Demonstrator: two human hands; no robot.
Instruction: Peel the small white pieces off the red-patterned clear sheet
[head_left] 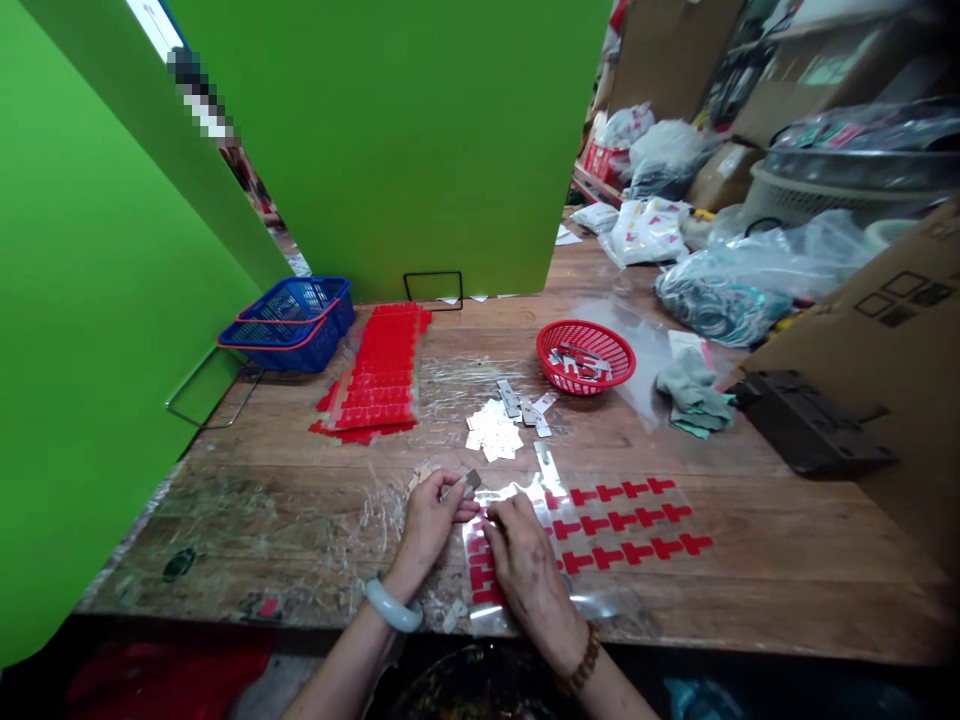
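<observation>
My left hand [435, 515] pinches a small metal plate [471, 482] between thumb and fingers. Close beside it, my right hand [523, 560] is closed, its fingertips low over a clear sheet of red stickers [481, 578]. A bit of red shows at those fingertips, but what they pinch is too small to make out. To the right of this hand lies a wider clear sheet with rows of red T-shaped stickers [636, 520]. Just beyond the hands is a pile of shiny metal plates [495, 430], with a few loose plates [510, 400] behind it.
A red basket [630, 362] holds more small plates. At the back left are a stack of red sticker sheets [382, 365] and blue baskets [341, 325]. A green cloth [694, 392], a dark metal block [814, 425] and a cardboard box [892, 400] stand right. Green panels [405, 140] border the table.
</observation>
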